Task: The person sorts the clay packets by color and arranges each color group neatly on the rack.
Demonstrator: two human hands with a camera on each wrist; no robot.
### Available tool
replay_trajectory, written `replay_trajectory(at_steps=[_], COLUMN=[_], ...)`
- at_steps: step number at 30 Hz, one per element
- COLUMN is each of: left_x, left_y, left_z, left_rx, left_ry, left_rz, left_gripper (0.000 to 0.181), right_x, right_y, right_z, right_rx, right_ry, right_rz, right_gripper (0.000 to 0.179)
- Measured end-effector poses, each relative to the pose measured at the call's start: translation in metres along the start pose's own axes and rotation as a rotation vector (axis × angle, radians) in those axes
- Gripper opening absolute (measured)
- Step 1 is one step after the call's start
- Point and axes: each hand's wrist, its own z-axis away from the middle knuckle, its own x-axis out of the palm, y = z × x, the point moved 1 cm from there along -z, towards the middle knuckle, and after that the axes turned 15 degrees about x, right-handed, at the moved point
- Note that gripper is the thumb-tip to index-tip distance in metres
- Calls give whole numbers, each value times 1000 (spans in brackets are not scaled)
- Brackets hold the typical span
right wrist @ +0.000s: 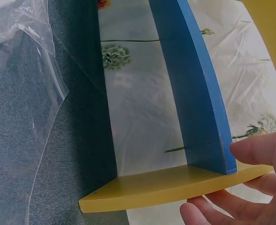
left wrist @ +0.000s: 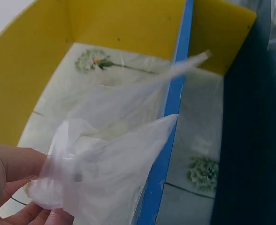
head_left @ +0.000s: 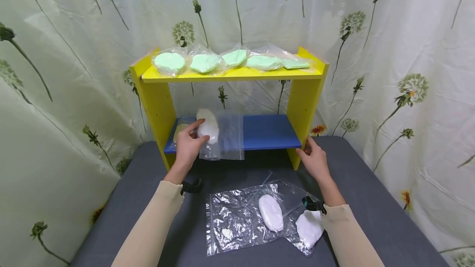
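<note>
My left hand (head_left: 190, 142) pinches a clear plastic zip bag (head_left: 231, 137) with a white oval lump (head_left: 208, 129) inside, held at the left part of the blue shelf board (head_left: 271, 131). In the left wrist view the bag (left wrist: 119, 173) stands out past the fingers, its flaps crossing the board's edge. Just left of that hand, a bagged yellowish lump (head_left: 179, 133) sits on the same board, partly hidden by the fingers. My right hand (head_left: 314, 160) grips the yellow side panel (head_left: 305, 106) near the board's right end; in the right wrist view its thumb touches the blue board (right wrist: 218, 117).
Several bagged pale green lumps (head_left: 205, 63) line the yellow top shelf (head_left: 222, 76). On the dark grey table (head_left: 371, 201), two white lumps in clear bags lie before the rack: an oval one (head_left: 271, 212) and a rounder one (head_left: 309, 228) near the right forearm. A floral curtain (head_left: 389, 52) hangs behind.
</note>
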Motion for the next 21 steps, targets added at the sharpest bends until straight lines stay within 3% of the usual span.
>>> replay_trajectory(at_steps=[5, 12, 17, 21], left_x=[5, 8, 13, 18], left_y=[-13, -31, -37, -37], left_z=[-10, -12, -12, -11], left_rx=[0, 5, 19, 54], left_ry=[16, -8, -24, -52], left_rz=[-67, -202, -276, -398], left_gripper=[49, 46, 47, 47], right_x=[0, 1, 1, 1], right_y=[0, 0, 1, 1], right_z=[1, 1, 0, -1], right_rx=[10, 23, 20, 18], right_ry=[5, -6, 6, 8], right_rz=[-1, -4, 0, -2], right_gripper=[51, 52, 50, 50])
